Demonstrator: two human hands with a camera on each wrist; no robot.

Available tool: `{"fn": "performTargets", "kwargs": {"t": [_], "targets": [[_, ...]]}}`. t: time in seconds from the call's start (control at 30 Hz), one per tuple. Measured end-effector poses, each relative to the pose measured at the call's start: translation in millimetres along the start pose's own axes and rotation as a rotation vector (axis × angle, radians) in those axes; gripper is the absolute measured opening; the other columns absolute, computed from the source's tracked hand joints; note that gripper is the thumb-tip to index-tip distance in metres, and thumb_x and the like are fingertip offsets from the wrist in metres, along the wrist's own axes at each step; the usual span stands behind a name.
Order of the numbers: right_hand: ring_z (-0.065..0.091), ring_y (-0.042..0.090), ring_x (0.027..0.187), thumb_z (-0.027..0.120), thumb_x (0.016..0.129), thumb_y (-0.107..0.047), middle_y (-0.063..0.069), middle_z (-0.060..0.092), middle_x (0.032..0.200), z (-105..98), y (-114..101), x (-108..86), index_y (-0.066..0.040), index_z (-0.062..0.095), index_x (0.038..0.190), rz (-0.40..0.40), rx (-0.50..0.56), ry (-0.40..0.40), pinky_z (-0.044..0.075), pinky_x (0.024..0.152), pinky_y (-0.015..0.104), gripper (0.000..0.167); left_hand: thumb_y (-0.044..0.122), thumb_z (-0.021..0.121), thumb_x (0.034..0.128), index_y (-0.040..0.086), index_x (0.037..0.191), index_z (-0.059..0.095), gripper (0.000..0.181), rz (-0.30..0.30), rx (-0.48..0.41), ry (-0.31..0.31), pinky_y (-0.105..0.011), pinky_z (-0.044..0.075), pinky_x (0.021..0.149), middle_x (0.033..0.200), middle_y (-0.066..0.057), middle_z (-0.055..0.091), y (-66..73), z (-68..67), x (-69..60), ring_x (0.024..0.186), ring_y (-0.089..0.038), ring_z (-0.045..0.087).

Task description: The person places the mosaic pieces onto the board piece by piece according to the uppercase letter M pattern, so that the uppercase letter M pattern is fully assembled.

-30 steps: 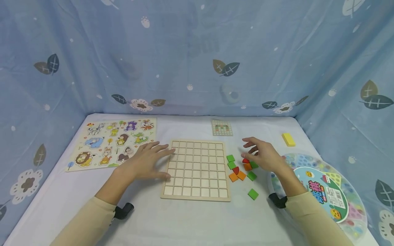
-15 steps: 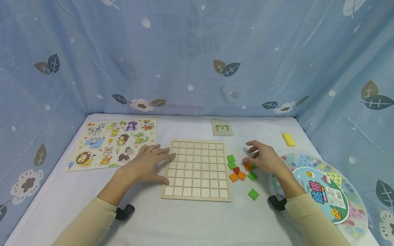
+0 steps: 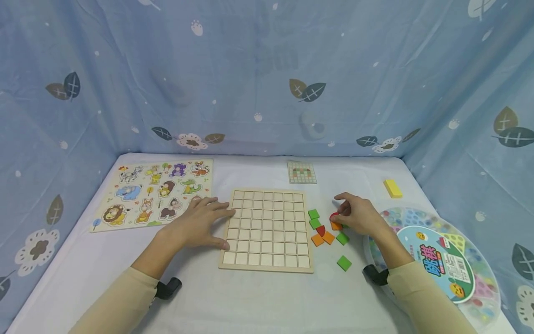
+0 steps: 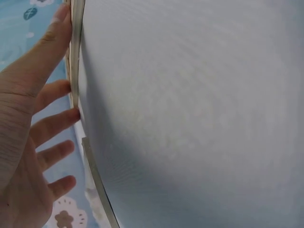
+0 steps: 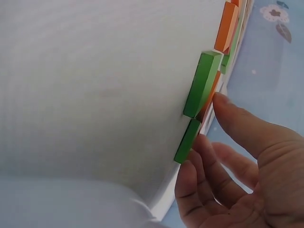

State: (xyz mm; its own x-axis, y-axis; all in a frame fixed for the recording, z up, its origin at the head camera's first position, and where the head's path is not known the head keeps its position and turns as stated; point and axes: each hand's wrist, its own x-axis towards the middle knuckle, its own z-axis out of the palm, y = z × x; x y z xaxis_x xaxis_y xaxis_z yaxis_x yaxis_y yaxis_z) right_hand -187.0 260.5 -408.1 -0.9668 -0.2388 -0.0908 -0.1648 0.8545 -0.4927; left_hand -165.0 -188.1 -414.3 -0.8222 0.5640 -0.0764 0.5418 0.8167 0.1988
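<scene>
A wooden grid board (image 3: 267, 269) lies flat in the middle of the table in the head view. My left hand (image 3: 198, 225) rests at its left side, fingers spread, with thumb and fingertips against the edge; the left wrist view shows this hand (image 4: 28, 137) along the rim. Right of the board, my right hand (image 3: 359, 214) pinches a red quarter-circle tile (image 3: 333, 216) between thumb and fingers. Around it lie an orange tile (image 3: 336, 226), green tiles (image 3: 343, 238) and a second red tile (image 3: 321, 230). The right wrist view shows a green tile (image 5: 203, 85) beside the fingers; the pinched tile is hidden there.
An animal puzzle board (image 3: 146, 225) lies at the left. A small pattern card (image 3: 301, 172) is behind the grid board. A round game box (image 3: 484, 278) sits under the right forearm, with a yellow block (image 3: 392, 189) behind it. Curtains enclose the table.
My right hand has lowered slightly onto the red quarter-circle tile, and its thumb and fingers have closed together. My left hand stays almost still at the board's edge.
</scene>
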Motion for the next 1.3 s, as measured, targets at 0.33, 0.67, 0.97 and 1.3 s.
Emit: {"fn": "performTargets", "kwargs": {"t": [0.33,0.67,0.97,1.3], "targets": [[0.062,0.021,0.084,0.075,0.094,-0.018,0.008,0.070,0.096,3,-2,2.9,0.002,0.061,0.132,-0.042,-0.034,0.024,0.056,0.077,0.041,0.046,0.077,0.077,0.0688,0.023,0.147,0.058,0.097,-0.012,-0.011,0.012,-0.074,0.023,0.115,0.155,-0.010,0.050,0.0,3.8,1.9,0.148,-0.041,0.035],[0.060,0.021,0.078,0.073,0.096,-0.021,0.010,0.071,0.094,4,-6,7.1,0.001,0.062,0.128,0.004,-0.066,-0.006,0.054,0.072,0.038,0.040,0.075,0.078,0.0705,0.023,0.149,0.056,0.096,-0.030,-0.014,-0.006,-0.076,0.022,0.115,0.157,-0.010,0.048,2.8,1.3,1.3,0.149,-0.041,0.035],[0.057,0.018,0.071,0.073,0.096,-0.029,0.007,0.068,0.089,0,-9,7.8,0.001,0.062,0.129,0.054,-0.087,-0.069,0.051,0.067,0.034,0.045,0.074,0.077,0.0724,0.026,0.150,0.055,0.094,-0.028,-0.053,-0.015,-0.078,0.018,0.115,0.159,-0.010,0.046,2.9,4.3,0.5,0.148,-0.044,0.035],[0.060,0.018,0.074,0.072,0.096,-0.024,0.006,0.070,0.090,5,-12,14.3,-0.002,0.064,0.127,0.011,-0.041,-0.064,0.054,0.074,0.039,0.039,0.075,0.077,0.0712,0.025,0.150,0.055,0.096,-0.038,-0.043,-0.021,-0.077,0.018,0.116,0.159,-0.011,0.045,3.0,3.7,1.9,0.149,-0.042,0.035]]}}
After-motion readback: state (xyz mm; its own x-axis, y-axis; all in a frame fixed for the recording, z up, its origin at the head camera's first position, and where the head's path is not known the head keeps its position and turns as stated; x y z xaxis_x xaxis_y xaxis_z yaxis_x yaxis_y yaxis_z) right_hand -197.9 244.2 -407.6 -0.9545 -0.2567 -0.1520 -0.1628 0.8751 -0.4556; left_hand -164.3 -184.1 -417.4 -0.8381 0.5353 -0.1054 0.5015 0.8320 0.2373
